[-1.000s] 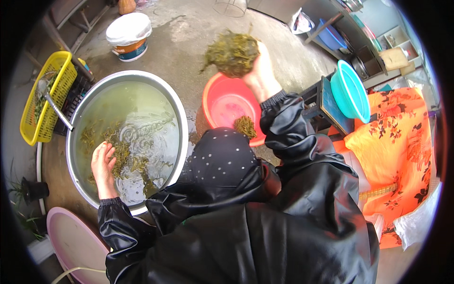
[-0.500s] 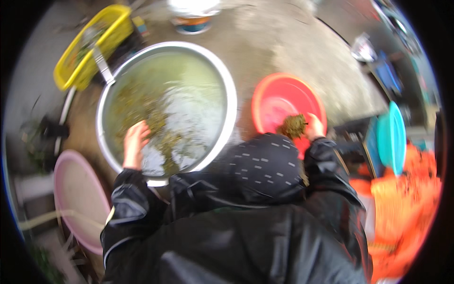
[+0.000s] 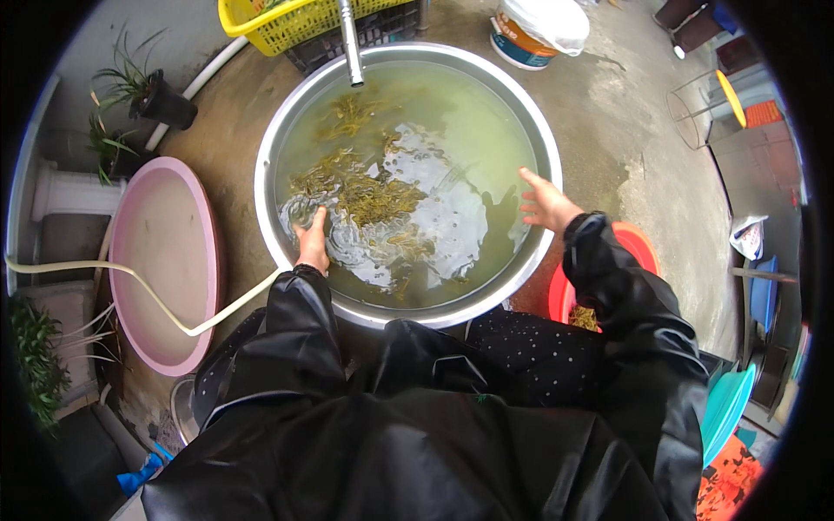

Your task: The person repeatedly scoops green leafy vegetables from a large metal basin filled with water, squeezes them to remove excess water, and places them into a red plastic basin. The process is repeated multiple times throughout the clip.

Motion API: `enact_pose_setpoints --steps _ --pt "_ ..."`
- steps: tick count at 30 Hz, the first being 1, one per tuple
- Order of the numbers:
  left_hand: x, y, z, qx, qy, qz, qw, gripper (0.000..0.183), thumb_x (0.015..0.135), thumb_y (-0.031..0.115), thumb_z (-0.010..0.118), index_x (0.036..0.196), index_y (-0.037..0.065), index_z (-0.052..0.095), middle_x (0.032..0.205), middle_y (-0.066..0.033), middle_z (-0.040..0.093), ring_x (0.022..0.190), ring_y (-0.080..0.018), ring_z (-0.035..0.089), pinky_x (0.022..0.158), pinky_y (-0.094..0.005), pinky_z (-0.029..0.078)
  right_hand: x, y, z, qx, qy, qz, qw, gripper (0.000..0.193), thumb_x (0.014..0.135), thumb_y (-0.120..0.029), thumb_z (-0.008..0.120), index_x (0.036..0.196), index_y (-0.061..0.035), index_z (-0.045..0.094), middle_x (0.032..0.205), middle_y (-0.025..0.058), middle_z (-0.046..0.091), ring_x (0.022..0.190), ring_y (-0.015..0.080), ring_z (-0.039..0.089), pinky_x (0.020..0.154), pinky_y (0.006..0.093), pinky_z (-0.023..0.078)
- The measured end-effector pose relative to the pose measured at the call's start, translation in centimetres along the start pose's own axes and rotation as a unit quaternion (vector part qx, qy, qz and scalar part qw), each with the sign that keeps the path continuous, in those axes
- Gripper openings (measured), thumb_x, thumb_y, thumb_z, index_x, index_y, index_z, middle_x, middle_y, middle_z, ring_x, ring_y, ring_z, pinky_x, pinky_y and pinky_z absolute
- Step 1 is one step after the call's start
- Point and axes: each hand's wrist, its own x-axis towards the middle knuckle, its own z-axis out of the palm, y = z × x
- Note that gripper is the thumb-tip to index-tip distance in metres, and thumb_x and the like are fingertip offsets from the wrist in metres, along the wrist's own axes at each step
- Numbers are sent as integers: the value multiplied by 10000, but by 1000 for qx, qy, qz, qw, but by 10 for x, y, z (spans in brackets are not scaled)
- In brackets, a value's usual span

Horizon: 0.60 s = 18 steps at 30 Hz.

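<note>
A big silver metal basin (image 3: 554,143) holds cloudy greenish water, with yellow-green stringy vegetable strands (image 3: 369,191) floating mostly in its left half. My left hand (image 3: 313,243) dips into the water at the near left, beside the strands; its thumb and a finger stand apart, and ripples spread around it. Over the basin's right rim hovers my right hand (image 3: 549,203), fingers spread and nothing in them. To the right, partly hidden by my right sleeve, a red plastic basin (image 3: 560,291) has a clump of the same strands (image 3: 584,318) in it.
A metal spout (image 3: 351,43) hangs over the far rim. Beyond stand a yellow basket (image 3: 300,33) and a lidded bucket (image 3: 526,39). On the left are a pink tub (image 3: 161,182), a pale hose (image 3: 230,311) and potted plants (image 3: 165,102). A turquoise basin (image 3: 728,408) sits at right.
My right hand has let go of the vegetable clump, now in the red basin, and moved left over the big basin. My left hand has lowered into the water. The view has swung rightward across the scene.
</note>
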Motion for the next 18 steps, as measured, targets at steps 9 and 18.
enact_pose_setpoints --steps 9,18 --pt "29 -19 36 171 -107 -15 979 1359 646 665 759 1449 -145 20 1533 -262 172 1432 -296 181 1146 -371 198 100 50 99 -61 0 51 997 1143 709 -770 609 1520 -100 164 1576 181 137 1452 335 106 1125 575 109" --pt "-14 -8 76 -24 -204 55 977 777 733 106 742 1319 -118 283 1118 -187 590 951 -220 604 848 -367 499 72 30 190 -28 -113 43 992 979 697 -551 768 1428 -23 388 1551 203 214 1448 347 122 1127 549 131"
